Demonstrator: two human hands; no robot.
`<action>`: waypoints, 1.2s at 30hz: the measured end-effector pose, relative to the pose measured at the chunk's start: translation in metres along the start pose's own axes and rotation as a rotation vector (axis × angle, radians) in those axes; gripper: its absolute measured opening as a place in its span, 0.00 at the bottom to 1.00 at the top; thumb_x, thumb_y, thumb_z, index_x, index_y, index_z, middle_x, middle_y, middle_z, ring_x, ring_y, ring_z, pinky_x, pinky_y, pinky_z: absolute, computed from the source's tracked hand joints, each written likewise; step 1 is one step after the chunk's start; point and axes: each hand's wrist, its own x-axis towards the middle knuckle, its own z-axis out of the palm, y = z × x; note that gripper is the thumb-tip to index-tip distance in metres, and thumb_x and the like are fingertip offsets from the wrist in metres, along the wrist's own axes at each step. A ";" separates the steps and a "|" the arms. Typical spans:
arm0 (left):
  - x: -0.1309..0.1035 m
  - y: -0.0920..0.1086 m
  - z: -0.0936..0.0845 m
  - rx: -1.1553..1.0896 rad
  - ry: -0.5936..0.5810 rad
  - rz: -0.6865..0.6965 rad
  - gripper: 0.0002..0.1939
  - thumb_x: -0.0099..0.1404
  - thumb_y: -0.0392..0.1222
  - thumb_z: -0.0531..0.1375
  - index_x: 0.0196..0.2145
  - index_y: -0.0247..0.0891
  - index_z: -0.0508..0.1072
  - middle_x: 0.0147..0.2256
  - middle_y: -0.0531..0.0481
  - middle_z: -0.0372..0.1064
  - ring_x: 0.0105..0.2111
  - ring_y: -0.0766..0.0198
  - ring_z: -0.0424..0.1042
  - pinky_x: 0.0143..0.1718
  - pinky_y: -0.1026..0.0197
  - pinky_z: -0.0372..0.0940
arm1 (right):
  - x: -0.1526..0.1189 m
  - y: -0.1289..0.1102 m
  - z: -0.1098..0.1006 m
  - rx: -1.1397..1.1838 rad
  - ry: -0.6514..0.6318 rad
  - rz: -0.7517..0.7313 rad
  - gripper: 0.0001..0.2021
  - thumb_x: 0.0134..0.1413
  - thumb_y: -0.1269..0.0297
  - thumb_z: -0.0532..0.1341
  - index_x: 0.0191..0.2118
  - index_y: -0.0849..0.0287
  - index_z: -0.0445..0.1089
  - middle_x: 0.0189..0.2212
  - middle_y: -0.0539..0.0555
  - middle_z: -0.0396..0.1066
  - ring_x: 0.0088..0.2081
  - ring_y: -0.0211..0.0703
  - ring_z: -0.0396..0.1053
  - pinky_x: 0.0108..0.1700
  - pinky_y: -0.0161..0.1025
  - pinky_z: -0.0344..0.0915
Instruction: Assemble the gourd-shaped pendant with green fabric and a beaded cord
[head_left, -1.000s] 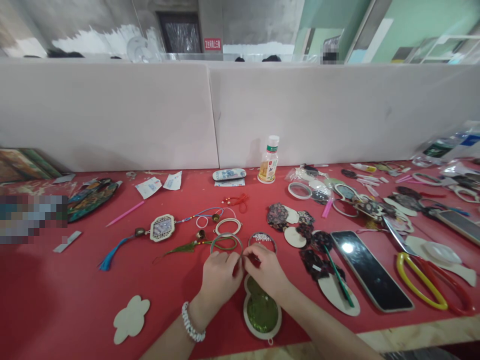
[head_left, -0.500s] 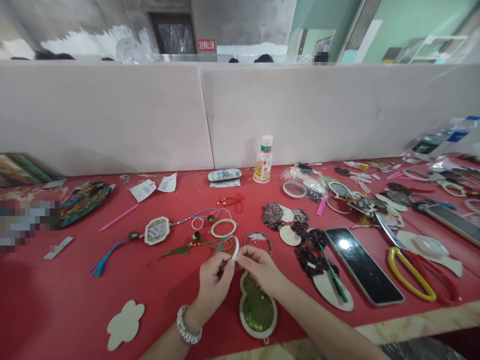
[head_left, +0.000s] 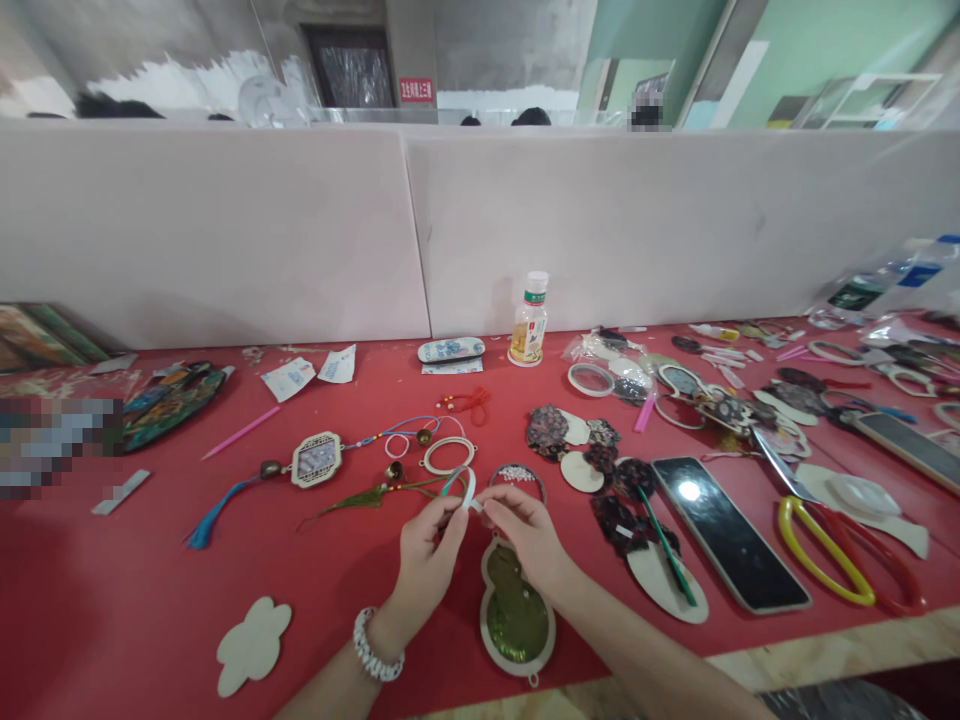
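- Ring (head_left: 471,488): pinched between thumb and fingers of the left hand (head_left: 429,552), held above the red worktop (head_left: 352,575).
- I see the right hand (head_left: 531,533) with thumb and forefinger closed on a small pale strip (head_left: 475,507) beside it.
- Behind the worktop stands a white partition (head_left: 600,225), grey wall (head_left: 517,45) and green wall (head_left: 847,40) beyond.
- A second ago I could see the ring's round opening; now it's tilted, nearly edge-on.
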 end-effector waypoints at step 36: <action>0.007 -0.017 -0.003 0.331 -0.084 0.199 0.07 0.56 0.37 0.59 0.35 0.39 0.68 0.33 0.49 0.67 0.33 0.62 0.66 0.36 0.61 0.63 | 0.000 -0.009 -0.014 -0.445 -0.123 -0.241 0.07 0.52 0.65 0.54 0.34 0.59 0.68 0.30 0.53 0.67 0.32 0.40 0.65 0.34 0.36 0.60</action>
